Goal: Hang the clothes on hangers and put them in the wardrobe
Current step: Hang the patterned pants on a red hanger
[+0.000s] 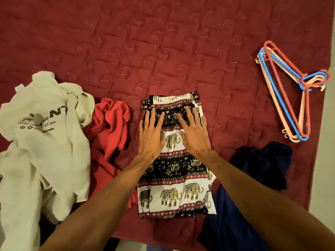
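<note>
Folded elephant-print trousers (174, 192), black, white and red, lie in the middle of the bed. My left hand (151, 134) and my right hand (194, 132) both rest flat on their upper part, fingers straight and spread. A crumpled red garment (110, 131) lies just left of them. Further left sprawls a pale cream shirt (45, 142) with dark lettering. A dark navy garment (259, 171) is bunched at the right, under my right forearm. A stack of several plastic hangers (288, 91), red, blue and cream, lies at the far right.
Everything sits on a dark red quilted bedspread (145, 42), whose far half is bare. The bed's right edge runs just past the hangers, with pale floor (326, 142) beyond. The near edge of the bed is at the bottom of the view.
</note>
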